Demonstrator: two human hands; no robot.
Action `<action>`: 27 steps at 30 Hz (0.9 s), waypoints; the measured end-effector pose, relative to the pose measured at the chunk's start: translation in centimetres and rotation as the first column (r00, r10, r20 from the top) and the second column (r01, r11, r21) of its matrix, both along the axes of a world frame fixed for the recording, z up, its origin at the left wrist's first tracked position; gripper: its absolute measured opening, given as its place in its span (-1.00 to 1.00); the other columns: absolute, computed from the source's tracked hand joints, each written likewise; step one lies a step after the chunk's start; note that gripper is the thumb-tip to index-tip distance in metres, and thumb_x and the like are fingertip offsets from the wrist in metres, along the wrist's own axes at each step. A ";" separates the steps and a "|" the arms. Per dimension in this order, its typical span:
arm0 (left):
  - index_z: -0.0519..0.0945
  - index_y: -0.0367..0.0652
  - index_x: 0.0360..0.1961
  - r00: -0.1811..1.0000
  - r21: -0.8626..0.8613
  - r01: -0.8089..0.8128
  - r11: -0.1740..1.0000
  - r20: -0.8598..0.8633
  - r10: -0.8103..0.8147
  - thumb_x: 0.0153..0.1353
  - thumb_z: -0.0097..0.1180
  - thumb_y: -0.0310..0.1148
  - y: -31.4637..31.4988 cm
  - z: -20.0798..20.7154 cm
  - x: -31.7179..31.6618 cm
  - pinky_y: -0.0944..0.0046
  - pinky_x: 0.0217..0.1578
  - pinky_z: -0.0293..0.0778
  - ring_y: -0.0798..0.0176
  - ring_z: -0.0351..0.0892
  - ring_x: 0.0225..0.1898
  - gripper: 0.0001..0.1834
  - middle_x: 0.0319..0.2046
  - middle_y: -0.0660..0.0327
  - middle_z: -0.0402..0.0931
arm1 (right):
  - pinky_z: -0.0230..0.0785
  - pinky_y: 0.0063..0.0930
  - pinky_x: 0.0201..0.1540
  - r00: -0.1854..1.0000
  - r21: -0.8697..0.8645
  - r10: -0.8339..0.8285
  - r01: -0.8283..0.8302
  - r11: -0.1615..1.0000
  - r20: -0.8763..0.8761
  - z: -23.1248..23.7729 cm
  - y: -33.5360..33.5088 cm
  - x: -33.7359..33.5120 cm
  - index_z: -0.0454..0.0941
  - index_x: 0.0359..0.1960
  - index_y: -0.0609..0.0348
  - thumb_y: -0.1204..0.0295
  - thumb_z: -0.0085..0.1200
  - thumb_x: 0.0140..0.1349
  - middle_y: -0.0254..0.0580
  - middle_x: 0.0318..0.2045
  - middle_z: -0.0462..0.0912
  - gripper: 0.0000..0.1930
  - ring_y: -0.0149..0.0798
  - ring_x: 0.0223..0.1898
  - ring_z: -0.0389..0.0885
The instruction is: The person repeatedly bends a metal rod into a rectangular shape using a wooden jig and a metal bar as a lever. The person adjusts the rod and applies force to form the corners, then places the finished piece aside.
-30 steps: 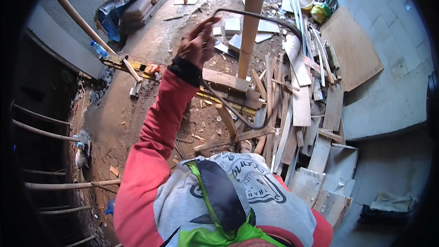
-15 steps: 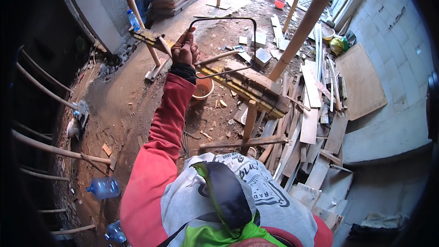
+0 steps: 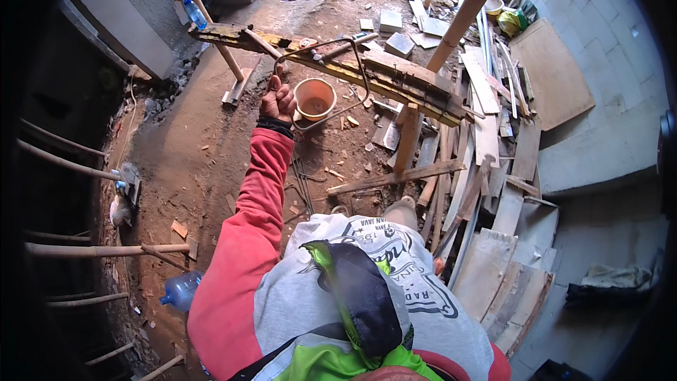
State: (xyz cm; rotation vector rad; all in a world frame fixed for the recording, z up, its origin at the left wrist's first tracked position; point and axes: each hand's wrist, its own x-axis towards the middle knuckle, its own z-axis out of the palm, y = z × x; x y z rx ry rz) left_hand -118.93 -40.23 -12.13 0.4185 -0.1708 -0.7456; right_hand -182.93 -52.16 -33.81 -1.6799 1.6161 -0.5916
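Note:
My left hand (image 3: 279,101), in a red sleeve with a black cuff, is stretched forward with its fingers closed on a bent steel rod frame (image 3: 364,74). The frame is thin, dark and roughly rectangular, gripped at its left side. It overlaps the view of a wooden beam (image 3: 416,83) with yellow edges and of an orange bucket (image 3: 315,107) with a pale rim on the ground. Whether the frame touches the beam cannot be made out. A little skin of my right hand (image 3: 438,266) shows beside my grey shirt; its fingers are mostly hidden.
A blue water bottle (image 3: 194,14) stands on the beam's left end. Bamboo poles (image 3: 471,14) rise around it. Loose planks (image 3: 486,261) are heaped along the right wall. A large blue jug (image 3: 182,291) lies at the left, and bent rods (image 3: 303,187) lie on the dirt.
My left hand has lowered and drawn nearer with the rod frame, which now looks tilted and lower against the beam. The view has shifted, and some skin appears at my right side.

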 end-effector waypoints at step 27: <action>0.33 -0.03 0.25 0.875 0.405 0.477 0.780 -0.135 -0.465 0.38 -0.08 0.15 -3.0 0.6 -28.8 -0.18 -0.08 0.60 -0.16 0.69 -0.14 -0.39 -0.12 -0.06 0.61 | 0.16 -0.58 -0.72 0.765 0.280 0.487 -0.621 0.732 0.421 21.7 -21.4 18.1 0.58 -0.41 0.13 0.32 0.35 0.08 -0.41 -0.67 0.50 -0.79 -0.51 -0.73 0.38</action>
